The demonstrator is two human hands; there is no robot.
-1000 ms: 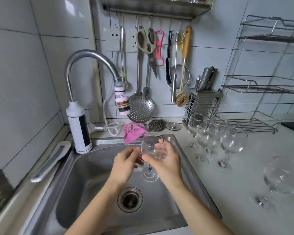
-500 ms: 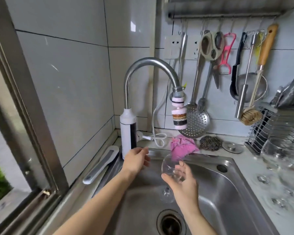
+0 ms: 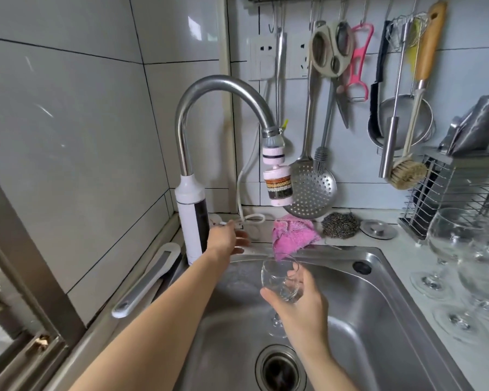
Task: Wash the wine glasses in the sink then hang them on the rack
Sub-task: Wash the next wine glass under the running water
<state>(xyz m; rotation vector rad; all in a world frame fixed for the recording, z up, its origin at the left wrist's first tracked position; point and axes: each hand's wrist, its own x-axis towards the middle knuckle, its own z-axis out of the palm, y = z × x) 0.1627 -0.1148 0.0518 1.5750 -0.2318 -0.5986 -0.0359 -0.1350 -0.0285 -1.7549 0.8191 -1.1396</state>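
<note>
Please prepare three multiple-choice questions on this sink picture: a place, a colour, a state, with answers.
1. Where does the pink cloth lie?
A. in the drain
B. on the back rim of the sink
C. on a hook

2. What colour is the peeler hanging beside the scissors?
A. green
B. blue
C. pink

3. The wine glass over the sink is:
A. held by the right hand
B. standing on the counter
C. hung on a rack

Answers: B, it drapes over the rim; C, its frame is pink; A, the fingers curl round its bowl.
</note>
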